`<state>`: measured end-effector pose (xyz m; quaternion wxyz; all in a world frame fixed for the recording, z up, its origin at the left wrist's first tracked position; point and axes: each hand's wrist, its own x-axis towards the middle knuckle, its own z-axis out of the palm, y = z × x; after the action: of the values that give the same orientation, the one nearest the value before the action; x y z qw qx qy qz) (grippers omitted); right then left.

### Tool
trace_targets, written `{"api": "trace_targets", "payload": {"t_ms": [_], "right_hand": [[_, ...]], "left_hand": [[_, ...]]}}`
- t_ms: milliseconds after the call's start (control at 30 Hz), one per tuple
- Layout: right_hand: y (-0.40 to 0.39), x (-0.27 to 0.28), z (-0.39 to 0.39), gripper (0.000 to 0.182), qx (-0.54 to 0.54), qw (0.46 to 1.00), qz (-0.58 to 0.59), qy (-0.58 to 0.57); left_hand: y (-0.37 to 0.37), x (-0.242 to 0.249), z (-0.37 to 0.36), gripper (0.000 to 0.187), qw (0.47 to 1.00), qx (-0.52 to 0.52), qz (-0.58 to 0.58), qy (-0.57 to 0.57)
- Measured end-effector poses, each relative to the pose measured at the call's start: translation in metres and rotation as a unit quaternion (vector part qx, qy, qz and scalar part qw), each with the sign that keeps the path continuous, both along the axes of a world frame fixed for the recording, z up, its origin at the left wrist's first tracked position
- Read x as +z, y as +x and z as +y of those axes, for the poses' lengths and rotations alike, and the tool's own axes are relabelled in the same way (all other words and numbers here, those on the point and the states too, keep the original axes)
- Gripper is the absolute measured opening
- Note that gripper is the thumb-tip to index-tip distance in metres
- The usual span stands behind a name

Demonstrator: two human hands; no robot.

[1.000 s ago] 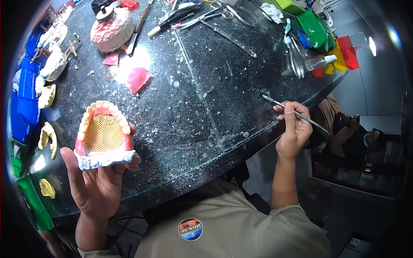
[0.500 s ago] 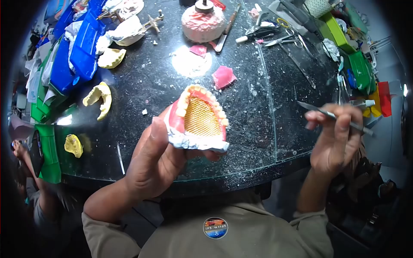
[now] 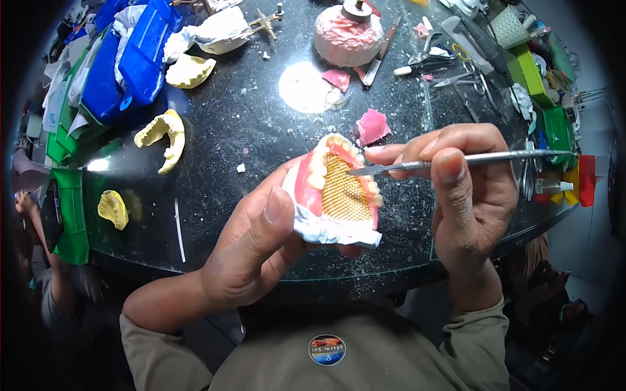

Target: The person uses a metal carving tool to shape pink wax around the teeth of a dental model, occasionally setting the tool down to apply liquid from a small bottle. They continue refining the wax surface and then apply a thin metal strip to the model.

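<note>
My left hand (image 3: 254,238) is wrapped round a dental model (image 3: 332,231) with a white plaster base, pink wax, a row of cream teeth and a gold mesh (image 3: 343,192) in its middle. The model is tilted with its mesh side towards me. Between the thumb and fingers of my right hand (image 3: 469,189) is a thin metal carving tool (image 3: 479,158), held nearly level. Its pointed blade lies over the upper part of the mesh, near the inner side of the teeth; whether it touches cannot be told.
On the dark table (image 3: 215,156) lie yellow casts (image 3: 171,140), pink wax pieces (image 3: 373,126), a round pink-and-white block (image 3: 349,39), a knife (image 3: 383,52) and scissors (image 3: 479,75). Blue bins (image 3: 140,65) stand left, green ones right. Another person's hand (image 3: 26,203) shows far left.
My right hand has moved left with the tool, bringing its blade over the mesh. The view has shifted, and the model in my left hand now sits slightly farther right and turned a little.
</note>
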<state>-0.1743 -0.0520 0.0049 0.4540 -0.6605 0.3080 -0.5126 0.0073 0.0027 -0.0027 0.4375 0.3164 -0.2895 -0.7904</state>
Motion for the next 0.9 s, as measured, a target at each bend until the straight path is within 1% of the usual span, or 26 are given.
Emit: {"api": "trace_targets", "payload": {"t_ms": [167, 367, 467, 533, 900], "right_hand": [[-0.0015, -0.0021, -0.0005, 0.022, -0.003, 1.0, 0.02, -0.007], [-0.0016, -0.0013, 0.0005, 0.02, -0.015, 0.999, 0.051, -0.014], [-0.0018, -0.0007, 0.0015, 0.019, -0.013, 0.998, 0.057, -0.015], [-0.0019, -0.002, 0.001, 0.019, -0.01, 0.998, 0.057, -0.029], [-0.0021, -0.0033, 0.0016, 0.018, -0.01, 0.999, 0.044, -0.028]], "left_hand": [[0.005, -0.0009, -0.001, 0.089, 0.999, -0.019, -0.026, 0.008], [0.0002, -0.0033, 0.0004, 0.088, 1.0, -0.002, -0.012, -0.011], [-0.0006, -0.0021, 0.0012, 0.088, 1.0, 0.002, -0.011, -0.003], [0.0003, -0.0025, 0.0013, 0.088, 1.0, 0.0, -0.013, -0.004], [0.0006, -0.0025, 0.0004, 0.087, 1.0, -0.006, -0.008, 0.001]]}}
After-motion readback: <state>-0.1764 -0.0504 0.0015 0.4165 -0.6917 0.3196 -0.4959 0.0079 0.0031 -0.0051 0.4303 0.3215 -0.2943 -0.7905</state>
